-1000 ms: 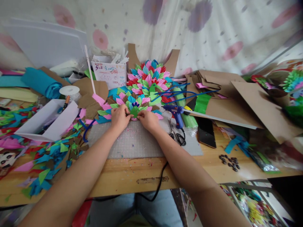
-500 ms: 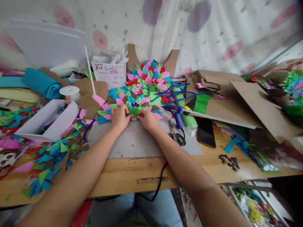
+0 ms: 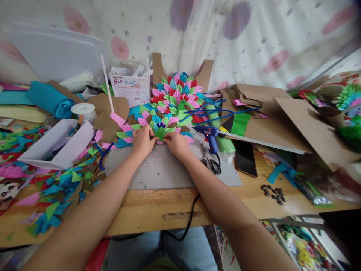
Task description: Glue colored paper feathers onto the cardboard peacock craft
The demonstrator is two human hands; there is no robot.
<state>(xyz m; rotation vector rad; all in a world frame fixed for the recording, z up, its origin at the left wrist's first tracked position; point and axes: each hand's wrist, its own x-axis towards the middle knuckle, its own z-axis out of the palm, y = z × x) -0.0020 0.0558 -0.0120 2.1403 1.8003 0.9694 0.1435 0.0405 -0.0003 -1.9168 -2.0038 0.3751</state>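
Observation:
A paper peacock with a green body (image 3: 160,133) lies at the far edge of the grey cutting mat (image 3: 163,173). Its fanned tail of pink, blue, green and brown crepe-paper feathers (image 3: 156,119) spreads behind it. From the left, my left hand (image 3: 143,141) pinches the green body's edge. My right hand (image 3: 176,143) grips the opposite edge, thumb and fingers pressed together. Just behind stands a second paper peacock (image 3: 177,92) with red, pink, blue and green feathers. Right of my right hand lie a blue glue gun (image 3: 208,134) and scissors (image 3: 208,160).
White open boxes (image 3: 56,145) and crepe-paper scraps (image 3: 53,195) crowd the left side. Cardboard sheets (image 3: 313,126), a black phone (image 3: 246,158) and small black oval pieces (image 3: 273,194) lie on the right. A black cord (image 3: 191,216) hangs over the table's front edge.

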